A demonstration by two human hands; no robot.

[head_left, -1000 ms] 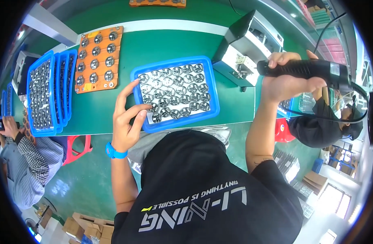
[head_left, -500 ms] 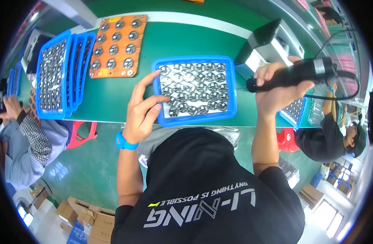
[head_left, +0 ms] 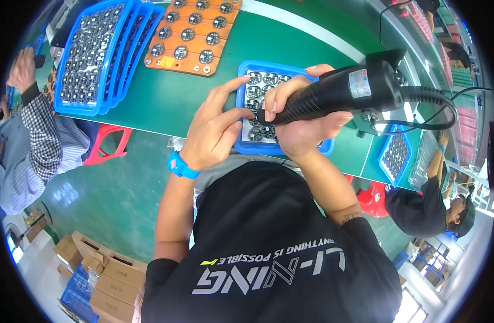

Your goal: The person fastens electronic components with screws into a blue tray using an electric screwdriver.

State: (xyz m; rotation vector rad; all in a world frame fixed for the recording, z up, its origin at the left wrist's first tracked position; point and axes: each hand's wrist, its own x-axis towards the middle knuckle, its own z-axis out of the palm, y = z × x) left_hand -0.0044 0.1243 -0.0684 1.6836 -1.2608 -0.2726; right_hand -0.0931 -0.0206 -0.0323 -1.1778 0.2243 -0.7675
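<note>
My left hand (head_left: 214,126) reaches over the left side of a blue tray (head_left: 252,148) with its fingers spread. Its fingertips touch or nearly touch small round circuit boards (head_left: 253,91) set in rows on the tray's white lining. My right hand (head_left: 306,118) is wrapped round a thick black corded hand tool (head_left: 328,91), whose exact kind I cannot make out. The tool lies slanted over the tray, its narrow end low by my left fingertips. Whether that end touches a board is hidden by my right fingers. Tool and hand cover much of the tray's right part.
An orange board (head_left: 196,46) with similar round pieces lies beyond my left hand. Blue trays (head_left: 74,110) of such pieces are stacked further left. The tool's black cable (head_left: 446,91) loops off to the right. Co-workers sit left (head_left: 37,145) and right (head_left: 419,210).
My right hand has brought the black tool leftward from beside the tray to over it. My left hand stays at the tray's left side. The whole view has shifted.
</note>
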